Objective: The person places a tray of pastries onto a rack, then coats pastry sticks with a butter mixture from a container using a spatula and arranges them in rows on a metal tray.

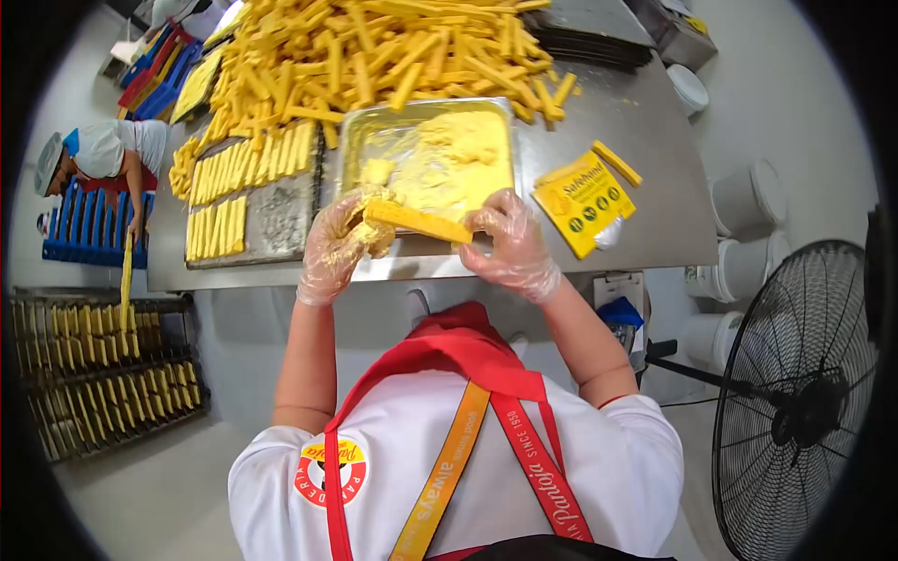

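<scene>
Between my two gloved hands a yellow bread stick (418,222) lies almost level, its right end slightly lower. My left hand (337,245) is closed on the stick's left end, and yellow paste clings thickly to the fingers of that glove. The other end is pinched in the fingertips of my right hand (514,251), whose clear glove looks cleaner. Just beyond the stick stands a metal pan (350,140) with soft yellow paste (458,154) spread inside it. Left of the pan, a dark baking tray (281,217) carries two rows of coated sticks (245,161).
A big heap of bread sticks (374,56) covers the table's far side. A yellow glove packet (585,201) and one loose stick (617,164) lie right. A co-worker (108,154) handles a stick over racked trays (103,365). A black fan (804,402) and white buckets (748,196) stand right.
</scene>
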Available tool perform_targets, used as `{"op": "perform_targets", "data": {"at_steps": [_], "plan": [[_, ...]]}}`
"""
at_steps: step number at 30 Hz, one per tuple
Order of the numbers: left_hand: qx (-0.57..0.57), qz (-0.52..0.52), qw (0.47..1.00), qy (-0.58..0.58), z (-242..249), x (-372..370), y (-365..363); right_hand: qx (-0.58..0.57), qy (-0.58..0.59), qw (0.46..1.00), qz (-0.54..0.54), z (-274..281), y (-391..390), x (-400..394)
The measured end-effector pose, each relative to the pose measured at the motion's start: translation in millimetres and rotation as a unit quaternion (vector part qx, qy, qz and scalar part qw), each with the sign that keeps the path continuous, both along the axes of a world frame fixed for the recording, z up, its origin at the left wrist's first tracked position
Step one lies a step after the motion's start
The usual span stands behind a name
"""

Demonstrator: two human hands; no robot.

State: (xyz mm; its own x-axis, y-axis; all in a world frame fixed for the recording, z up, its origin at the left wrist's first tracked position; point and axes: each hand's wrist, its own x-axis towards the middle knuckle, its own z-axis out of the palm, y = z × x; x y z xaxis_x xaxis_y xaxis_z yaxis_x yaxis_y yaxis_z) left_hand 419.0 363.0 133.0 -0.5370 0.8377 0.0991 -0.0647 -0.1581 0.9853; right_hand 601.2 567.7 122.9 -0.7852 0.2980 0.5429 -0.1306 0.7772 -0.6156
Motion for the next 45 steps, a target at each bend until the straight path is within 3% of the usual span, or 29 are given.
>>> {"op": "perform_targets", "data": {"at_steps": [3,4,7,8,11,12,15,18,19,21,27,31,35,38,40,41,42,43,45], "plan": [[-0.016,0.068,0.996,0.062,-6,-48,-44,-0.013,-0.022,0.999,0.045,5,-22,-62],[0.026,0.092,0.993,0.068,-7,-59,-52,-0.024,-0.039,0.997,0.065,8,-28,-79],[0.027,0.116,0.993,-0.008,15,-81,-63,-0.022,-0.066,0.994,0.084,6,-46,-119],[0.048,0.114,0.992,-0.035,12,-90,-65,-0.016,-0.068,0.994,0.08,4,-50,-129],[-0.068,0.051,0.996,-0.029,8,-121,-68,-0.008,-0.09,0.993,0.074,0,-58,-150],[-0.009,0.034,0.997,-0.074,-1,-129,-67,-0.007,-0.101,0.992,0.073,-2,-58,-154],[0.023,0.021,0.998,-0.058,-14,-143,-65,-0.044,-0.13,0.989,0.061,-13,-50,-163],[0.016,0.11,0.994,0.006,-18,-158,-61,-0.061,-0.166,0.982,0.064,-19,-55,-163],[0.01,0.137,0.99,0.01,-20,-166,-63,-0.011,-0.249,0.963,0.103,-13,-56,-163],[-0.005,0.172,0.985,-0.025,-25,-175,-65,0.093,-0.248,0.946,0.186,-9,-66,-167],[-0.014,0.186,0.982,0.009,-20,-155,-34,0.204,-0.171,0.943,0.201,-42,-56,-202],[0.009,0.234,0.972,-0.009,-44,-149,-27,0.202,-0.236,0.924,0.221,-49,-57,-208],[0.011,0.254,0.967,-0.011,-50,-138,-22,0.232,-0.203,0.92,0.243,-75,-54,-219],[-0.004,0.246,0.969,-0.004,-43,-129,-16,0.195,-0.127,0.94,0.248,-65,-42,-215],[-0.023,0.222,0.975,0.004,-38,-121,-11,0.072,-0.014,0.983,0.167,-62,-11,-201],[-0.038,0.2,0.979,0.011,-36,-115,-6,-0.159,-0.055,0.978,0.12,-81,10,-200],[-0.053,0.177,0.983,0.018,-35,-109,-1,-0.299,-0.154,0.941,0.021,-40,32,-182],[-0.066,0.167,0.983,0.041,-42,-105,4,-0.296,-0.18,0.935,-0.078,-45,66,-177],[-0.091,0.141,0.982,0.089,-65,-100,18,-0.105,-0.194,0.955,-0.198,-34,99,-157]]}}
